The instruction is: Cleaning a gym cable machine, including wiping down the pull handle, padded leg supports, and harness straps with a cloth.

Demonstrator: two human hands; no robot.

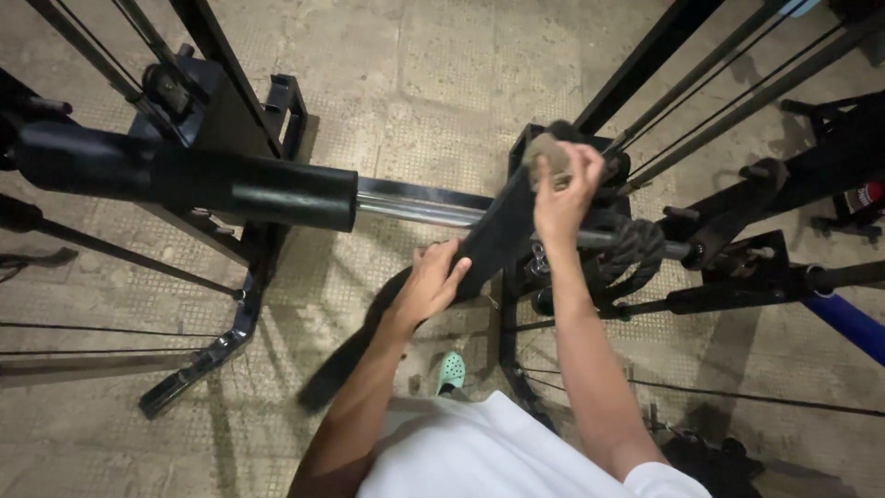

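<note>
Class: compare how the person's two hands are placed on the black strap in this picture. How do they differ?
The left hand grips the black strap lower down, fingers wrapped over its edge. The right hand sits higher, pinching the strap's upper end beside a brownish patch. Both are bare and touch the same strap.

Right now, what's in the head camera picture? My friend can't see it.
A person's left hand holds a long black strap while the right hand presses a grey cloth on its top end. Black gym machine frames stand on the tiled floor.
</note>
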